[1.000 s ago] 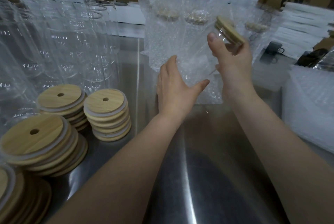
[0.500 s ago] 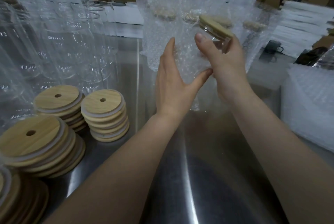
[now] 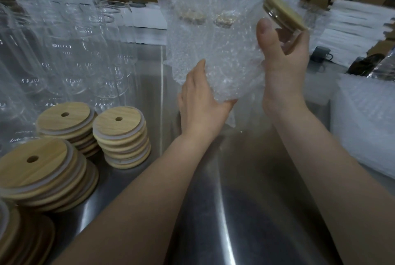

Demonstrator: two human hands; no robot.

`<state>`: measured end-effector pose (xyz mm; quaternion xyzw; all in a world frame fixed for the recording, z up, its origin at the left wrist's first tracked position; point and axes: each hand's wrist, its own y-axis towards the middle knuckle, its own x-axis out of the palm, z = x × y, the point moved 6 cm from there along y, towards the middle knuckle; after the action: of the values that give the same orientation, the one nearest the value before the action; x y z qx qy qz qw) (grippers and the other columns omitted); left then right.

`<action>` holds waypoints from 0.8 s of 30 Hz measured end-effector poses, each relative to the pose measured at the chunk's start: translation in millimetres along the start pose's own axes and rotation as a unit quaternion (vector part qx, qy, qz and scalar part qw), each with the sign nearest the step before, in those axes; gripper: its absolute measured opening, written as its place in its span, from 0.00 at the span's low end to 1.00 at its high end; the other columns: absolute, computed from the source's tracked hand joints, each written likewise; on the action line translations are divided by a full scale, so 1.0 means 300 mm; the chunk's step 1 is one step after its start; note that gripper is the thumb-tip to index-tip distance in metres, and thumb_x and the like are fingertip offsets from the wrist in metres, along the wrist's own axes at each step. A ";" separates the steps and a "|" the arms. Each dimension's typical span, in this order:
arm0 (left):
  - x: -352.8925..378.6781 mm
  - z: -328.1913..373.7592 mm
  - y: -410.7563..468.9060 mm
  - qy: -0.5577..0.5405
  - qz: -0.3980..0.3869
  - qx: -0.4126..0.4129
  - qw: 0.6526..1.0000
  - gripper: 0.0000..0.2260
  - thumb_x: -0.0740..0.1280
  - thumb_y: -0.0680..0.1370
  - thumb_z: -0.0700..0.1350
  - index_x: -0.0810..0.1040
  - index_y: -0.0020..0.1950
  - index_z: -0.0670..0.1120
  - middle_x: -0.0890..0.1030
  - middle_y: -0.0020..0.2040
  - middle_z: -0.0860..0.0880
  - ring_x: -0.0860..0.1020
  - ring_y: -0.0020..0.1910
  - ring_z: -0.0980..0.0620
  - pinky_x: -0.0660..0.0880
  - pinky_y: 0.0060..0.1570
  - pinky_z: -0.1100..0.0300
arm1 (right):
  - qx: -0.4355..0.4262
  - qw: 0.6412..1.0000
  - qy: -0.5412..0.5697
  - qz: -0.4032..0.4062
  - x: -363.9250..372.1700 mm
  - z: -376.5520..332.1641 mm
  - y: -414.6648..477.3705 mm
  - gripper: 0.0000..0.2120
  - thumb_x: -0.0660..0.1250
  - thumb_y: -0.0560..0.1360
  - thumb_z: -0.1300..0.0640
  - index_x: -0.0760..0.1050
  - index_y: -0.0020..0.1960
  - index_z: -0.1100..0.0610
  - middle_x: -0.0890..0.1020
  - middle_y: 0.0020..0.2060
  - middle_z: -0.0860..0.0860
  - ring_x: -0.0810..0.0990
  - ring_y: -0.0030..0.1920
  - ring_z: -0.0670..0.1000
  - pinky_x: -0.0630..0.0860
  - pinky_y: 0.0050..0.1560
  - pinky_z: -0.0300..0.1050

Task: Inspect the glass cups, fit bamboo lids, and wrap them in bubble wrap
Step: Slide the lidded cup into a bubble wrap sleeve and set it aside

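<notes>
Right hand (image 3: 284, 68) tight around the lidded glass cup (image 3: 281, 29), left hand (image 3: 202, 104) with a grip on the bubble wrap (image 3: 213, 51)

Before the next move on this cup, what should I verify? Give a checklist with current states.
1. Seating of bamboo lid on glass cup: ok, flush on the rim, cup tilted.
2. Grip of right hand round the cup below the lid: ok.
3. Hold of left hand on bubble wrap: ok, at its lower edge.
4. Wrap over the lid end: not ok, bare.
5. Glass free of cracks: cannot tell.
</notes>
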<state>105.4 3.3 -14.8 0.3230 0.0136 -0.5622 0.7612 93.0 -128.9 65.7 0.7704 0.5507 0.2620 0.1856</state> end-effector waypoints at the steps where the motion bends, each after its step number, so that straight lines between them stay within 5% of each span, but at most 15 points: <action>1: -0.001 0.005 -0.003 -0.016 0.005 0.005 1.000 0.46 0.77 0.68 0.56 0.56 0.78 0.47 0.66 0.74 0.48 0.65 0.73 0.47 0.64 0.71 0.44 | -0.008 1.000 0.000 -0.007 0.005 -0.002 -0.003 0.28 0.73 0.72 0.51 0.67 0.68 0.55 0.76 0.58 0.49 0.78 0.55 0.41 0.74 0.55 0.34; 6: -0.011 0.016 -0.008 -0.079 0.031 0.020 0.996 0.44 0.77 0.68 0.55 0.58 0.77 0.46 0.66 0.73 0.47 0.65 0.72 0.50 0.65 0.72 0.49 | -0.076 0.994 -0.055 -0.053 0.028 -0.022 -0.014 0.35 0.71 0.76 0.58 0.55 0.75 0.61 0.66 0.69 0.59 0.72 0.67 0.53 0.72 0.68 0.53; 11: -0.015 0.017 -0.008 -0.110 0.040 0.010 0.993 0.46 0.77 0.67 0.57 0.58 0.78 0.45 0.65 0.74 0.50 0.59 0.65 0.69 0.54 0.58 0.82 | -0.098 0.985 -0.103 -0.099 0.053 -0.011 -0.032 0.27 0.73 0.74 0.62 0.64 0.67 0.66 0.71 0.58 0.48 0.73 0.58 0.37 0.71 0.63 0.38; 13: -0.017 0.014 -0.005 -0.125 0.038 0.001 0.991 0.46 0.78 0.67 0.56 0.58 0.78 0.46 0.65 0.73 0.52 0.57 0.60 0.74 0.54 0.53 0.87 | -0.098 0.983 -0.114 -0.105 0.058 -0.004 -0.037 0.27 0.74 0.73 0.62 0.66 0.66 0.66 0.71 0.56 0.46 0.73 0.55 0.34 0.70 0.61 0.35; 17: -0.033 0.027 0.000 -0.167 0.034 -0.020 0.985 0.44 0.79 0.66 0.55 0.61 0.77 0.50 0.68 0.71 0.58 0.66 0.66 0.66 0.60 0.59 0.80 | -0.079 0.983 -0.125 -0.107 0.061 0.005 -0.036 0.25 0.76 0.72 0.60 0.68 0.64 0.62 0.72 0.55 0.44 0.74 0.55 0.37 0.71 0.61 0.36; 24: -0.044 0.034 0.005 -0.227 0.019 -0.040 0.973 0.40 0.79 0.65 0.53 0.67 0.74 0.50 0.75 0.69 0.54 0.71 0.68 0.60 0.70 0.67 0.59 | -0.045 0.980 -0.143 -0.134 0.080 0.028 -0.041 0.25 0.77 0.70 0.58 0.67 0.61 0.57 0.74 0.53 0.43 0.75 0.56 0.44 0.72 0.62 0.39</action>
<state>98.4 9.6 -0.8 0.1562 -0.1434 -0.6055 0.7671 95.0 -102.2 56.7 0.7103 0.6039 0.1464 0.3307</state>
